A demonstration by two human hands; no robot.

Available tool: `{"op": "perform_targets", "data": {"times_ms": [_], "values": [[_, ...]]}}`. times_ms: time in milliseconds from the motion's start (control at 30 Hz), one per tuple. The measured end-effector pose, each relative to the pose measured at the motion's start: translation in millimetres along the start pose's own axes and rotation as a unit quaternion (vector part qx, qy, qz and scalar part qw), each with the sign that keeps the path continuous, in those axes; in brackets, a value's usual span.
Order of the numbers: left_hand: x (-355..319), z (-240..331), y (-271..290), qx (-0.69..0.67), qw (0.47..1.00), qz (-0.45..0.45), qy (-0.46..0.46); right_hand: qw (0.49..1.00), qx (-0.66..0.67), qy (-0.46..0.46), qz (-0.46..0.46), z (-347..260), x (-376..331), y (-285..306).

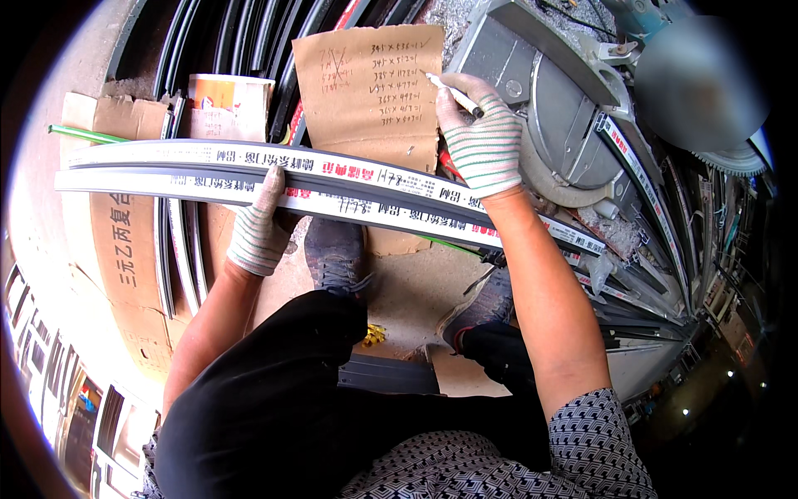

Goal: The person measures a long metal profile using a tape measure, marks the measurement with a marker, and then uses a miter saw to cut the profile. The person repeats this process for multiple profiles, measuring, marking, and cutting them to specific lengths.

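Two long grey metal profiles (349, 175) lie side by side across my front, their upper faces covered in white printed film with some handwriting on it. My left hand (259, 224), in a striped knit glove, grips them left of centre, its thumb over the top. In my gloved right hand (482, 141) is a slim white marker pen (450, 91) with a dark end, held between thumb and fingers. The pen's tip is at the right edge of a brown cardboard sheet (366, 100) bearing handwritten lines. Whether it touches the cardboard, I cannot tell.
A grey cutting saw (565, 125) with a round toothed blade (731, 158) stands at the right. Beyond it lie piled profile strips (657, 208). More dark profiles (241, 41) are at the far left, near a cardboard box (125, 249). My shoes (335, 249) are below the profiles.
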State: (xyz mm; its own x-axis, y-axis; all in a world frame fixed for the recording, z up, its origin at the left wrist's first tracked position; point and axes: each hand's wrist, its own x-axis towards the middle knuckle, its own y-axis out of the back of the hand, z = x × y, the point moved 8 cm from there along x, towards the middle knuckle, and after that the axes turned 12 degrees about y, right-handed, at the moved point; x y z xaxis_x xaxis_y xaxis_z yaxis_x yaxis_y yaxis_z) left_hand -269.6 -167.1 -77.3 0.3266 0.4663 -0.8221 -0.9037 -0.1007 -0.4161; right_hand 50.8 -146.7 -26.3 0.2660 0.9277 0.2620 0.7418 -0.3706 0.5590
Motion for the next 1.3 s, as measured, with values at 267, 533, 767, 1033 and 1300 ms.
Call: {"op": "perform_targets", "data": {"times_ms": [267,533,767,1033,1300], "values": [[0,0,1,0.002,1.0,0.007,0.003,1.0,-0.005,-0.009,-0.019,3,0,-4],[1,0,2,0.002,1.0,0.015,-0.011,1.0,-0.018,0.001,-0.015,0,1,-2],[-1,0,-2,0.002,1.0,0.013,-0.007,0.999,-0.04,0.035,-0.005,-2,2,-3],[-1,2,-3,0.004,1.0,0.004,-0.015,0.998,-0.05,0.039,-0.005,-4,2,-3],[2,0,-1,-0.011,1.0,0.004,-0.013,0.998,0.044,-0.044,0.023,-12,-8,15]]}}
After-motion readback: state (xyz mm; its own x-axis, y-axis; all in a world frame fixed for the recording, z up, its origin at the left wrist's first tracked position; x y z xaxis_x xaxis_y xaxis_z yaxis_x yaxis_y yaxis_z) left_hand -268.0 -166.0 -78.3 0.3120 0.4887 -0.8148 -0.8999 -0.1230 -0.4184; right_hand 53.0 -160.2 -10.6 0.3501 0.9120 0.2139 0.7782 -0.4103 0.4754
